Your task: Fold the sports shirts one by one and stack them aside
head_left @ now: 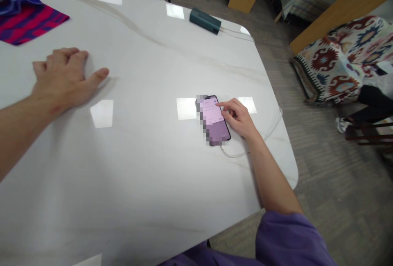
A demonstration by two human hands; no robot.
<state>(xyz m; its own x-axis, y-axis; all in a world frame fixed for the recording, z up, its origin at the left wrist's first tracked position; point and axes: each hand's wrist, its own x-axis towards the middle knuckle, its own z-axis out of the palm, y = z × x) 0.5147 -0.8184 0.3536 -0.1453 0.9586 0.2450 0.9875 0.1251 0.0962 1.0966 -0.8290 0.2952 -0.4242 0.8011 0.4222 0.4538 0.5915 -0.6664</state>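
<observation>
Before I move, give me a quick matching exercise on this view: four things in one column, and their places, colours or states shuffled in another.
Things:
1. Left hand
2. Right hand
3. Phone
4. Cloth

Places, colours or states:
A. Lying face up, with a lit pinkish screen
B. Red and purple stripes, at the far left
C. Resting on the white table, holding nothing
D. One finger pointed at the screen, touching or nearly so

Right pairs: 1-C, 2-D, 3-A, 4-B.
</observation>
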